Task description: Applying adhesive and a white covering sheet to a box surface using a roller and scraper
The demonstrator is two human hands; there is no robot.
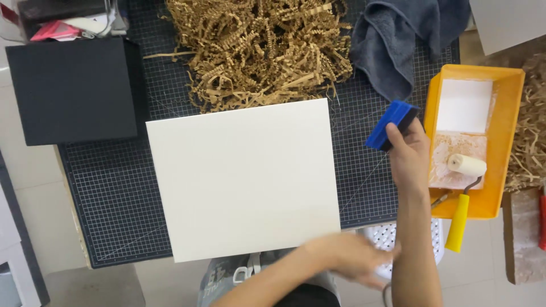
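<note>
The right hand (406, 150) gripped a blue squeegee (390, 123) beside the white board (244, 179) — the left hand (347, 258) blurred, its grip unclear.

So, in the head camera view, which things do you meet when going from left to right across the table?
Flat black box → large cream-white board → blue felt-edged squeegee in the right hand → yellow plastic paint tray with its white foam roller.

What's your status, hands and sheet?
Right hand grips blue squeegee. Left hand blurred, empty, at white sheet corner. Nothing on sheet.
</note>
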